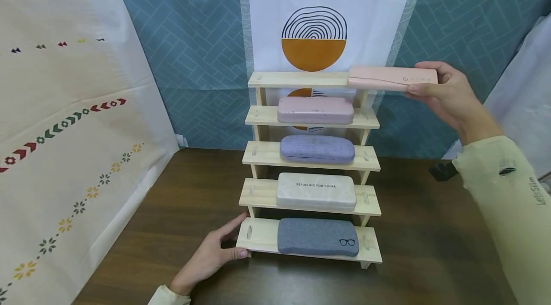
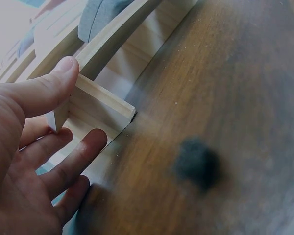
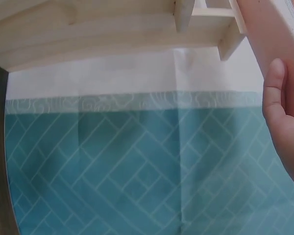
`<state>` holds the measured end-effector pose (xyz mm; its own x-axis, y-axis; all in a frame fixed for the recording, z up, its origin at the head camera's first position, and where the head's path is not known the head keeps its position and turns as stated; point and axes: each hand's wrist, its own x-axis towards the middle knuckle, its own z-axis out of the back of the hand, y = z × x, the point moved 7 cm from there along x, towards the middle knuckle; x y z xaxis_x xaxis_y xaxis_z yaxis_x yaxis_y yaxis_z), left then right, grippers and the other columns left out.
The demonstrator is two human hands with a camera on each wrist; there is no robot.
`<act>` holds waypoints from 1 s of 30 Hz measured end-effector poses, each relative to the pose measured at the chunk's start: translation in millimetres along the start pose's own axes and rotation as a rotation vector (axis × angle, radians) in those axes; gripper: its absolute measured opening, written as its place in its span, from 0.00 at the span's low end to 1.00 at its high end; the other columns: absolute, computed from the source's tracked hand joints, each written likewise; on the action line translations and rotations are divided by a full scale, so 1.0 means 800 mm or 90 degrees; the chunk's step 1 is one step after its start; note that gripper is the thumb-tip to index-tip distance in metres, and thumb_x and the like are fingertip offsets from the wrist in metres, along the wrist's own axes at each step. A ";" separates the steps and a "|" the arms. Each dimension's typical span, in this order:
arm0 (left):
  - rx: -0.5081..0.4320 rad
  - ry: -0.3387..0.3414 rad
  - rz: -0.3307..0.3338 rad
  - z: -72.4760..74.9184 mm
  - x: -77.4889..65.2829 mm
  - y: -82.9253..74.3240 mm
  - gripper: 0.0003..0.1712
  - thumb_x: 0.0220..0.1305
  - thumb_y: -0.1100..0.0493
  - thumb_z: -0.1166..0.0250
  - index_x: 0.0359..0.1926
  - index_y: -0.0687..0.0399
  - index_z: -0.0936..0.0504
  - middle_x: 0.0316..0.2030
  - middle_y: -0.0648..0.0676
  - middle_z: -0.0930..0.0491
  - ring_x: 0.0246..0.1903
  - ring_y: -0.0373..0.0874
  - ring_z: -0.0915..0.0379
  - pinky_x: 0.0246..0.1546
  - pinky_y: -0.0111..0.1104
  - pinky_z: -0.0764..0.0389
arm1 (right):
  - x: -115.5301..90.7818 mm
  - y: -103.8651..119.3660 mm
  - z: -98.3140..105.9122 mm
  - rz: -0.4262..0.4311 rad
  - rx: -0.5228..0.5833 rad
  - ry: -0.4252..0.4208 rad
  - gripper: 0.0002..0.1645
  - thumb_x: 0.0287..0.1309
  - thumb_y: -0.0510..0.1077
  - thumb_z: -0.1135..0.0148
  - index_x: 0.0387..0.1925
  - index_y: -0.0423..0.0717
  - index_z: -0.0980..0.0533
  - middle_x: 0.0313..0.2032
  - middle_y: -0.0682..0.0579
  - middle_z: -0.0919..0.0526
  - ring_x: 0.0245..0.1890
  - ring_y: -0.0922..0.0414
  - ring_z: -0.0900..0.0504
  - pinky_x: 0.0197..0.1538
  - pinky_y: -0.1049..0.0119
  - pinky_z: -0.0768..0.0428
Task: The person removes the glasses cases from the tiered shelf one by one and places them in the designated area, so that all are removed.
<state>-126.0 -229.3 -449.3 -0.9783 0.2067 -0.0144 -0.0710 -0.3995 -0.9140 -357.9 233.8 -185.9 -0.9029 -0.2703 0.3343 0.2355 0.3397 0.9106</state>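
A stepped wooden display rack (image 1: 264, 198) stands on the table, with a glasses case on each of its lower tiers. My left hand (image 1: 211, 253) grips the left end of the bottom tier, thumb at the front edge; in the left wrist view the other fingers (image 2: 73, 161) spread beside the rack's side. My right hand (image 1: 447, 92) holds a long pink glasses case (image 1: 387, 78) by its right end, thumb in front. The case's left part is at the right end of the top tier; whether it rests on the wood, I cannot tell.
Downward on the tiers sit a mauve case (image 1: 316, 110), a purple case (image 1: 317, 148), a pale case with lettering (image 1: 316, 191) and a grey-blue case (image 1: 314, 236). Behind hangs a teal patterned cloth (image 1: 202, 56); a patterned white cloth (image 1: 64, 128) borders the dark table (image 1: 181, 204) on the left.
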 end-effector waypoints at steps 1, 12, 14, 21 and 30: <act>0.000 0.000 0.001 0.000 0.000 0.000 0.50 0.55 0.52 0.22 0.76 0.44 0.35 0.60 0.56 0.23 0.53 0.49 0.24 0.53 0.36 0.27 | 0.004 -0.001 -0.004 -0.001 -0.010 0.001 0.27 0.62 0.20 0.42 0.60 0.40 0.27 0.57 0.45 0.33 0.52 0.52 0.25 0.45 0.65 0.17; 0.001 0.000 -0.010 -0.001 0.000 0.001 0.50 0.55 0.52 0.22 0.76 0.46 0.35 0.61 0.57 0.23 0.54 0.50 0.24 0.53 0.35 0.27 | 0.042 -0.005 -0.042 -0.052 -0.128 -0.009 0.35 0.60 0.28 0.33 0.66 0.39 0.35 0.57 0.48 0.34 0.50 0.52 0.29 0.41 0.69 0.17; 0.005 -0.003 -0.011 -0.001 0.000 0.002 0.50 0.55 0.53 0.22 0.76 0.47 0.35 0.62 0.57 0.24 0.54 0.50 0.24 0.53 0.35 0.27 | 0.048 -0.005 -0.047 -0.061 -0.147 -0.011 0.36 0.60 0.29 0.32 0.67 0.40 0.36 0.57 0.49 0.34 0.49 0.52 0.30 0.40 0.70 0.19; 0.010 -0.001 -0.011 -0.002 0.000 0.003 0.50 0.55 0.52 0.22 0.76 0.45 0.35 0.58 0.57 0.22 0.52 0.50 0.24 0.52 0.34 0.26 | 0.063 -0.009 -0.063 -0.101 -0.195 -0.021 0.45 0.57 0.32 0.28 0.72 0.43 0.38 0.58 0.51 0.36 0.48 0.52 0.33 0.35 0.70 0.22; 0.004 0.000 -0.013 -0.001 -0.001 0.001 0.50 0.55 0.52 0.22 0.76 0.46 0.35 0.57 0.56 0.22 0.51 0.50 0.24 0.50 0.34 0.26 | 0.083 -0.012 -0.091 -0.114 -0.268 0.009 0.45 0.61 0.33 0.31 0.76 0.48 0.40 0.57 0.50 0.36 0.49 0.52 0.34 0.37 0.70 0.25</act>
<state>-125.3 -229.3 -450.4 -0.9768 0.2141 0.0043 -0.0920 -0.4012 -0.9114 -394.2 147.2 -154.3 -0.9383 -0.3052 0.1626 0.2041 -0.1092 0.9728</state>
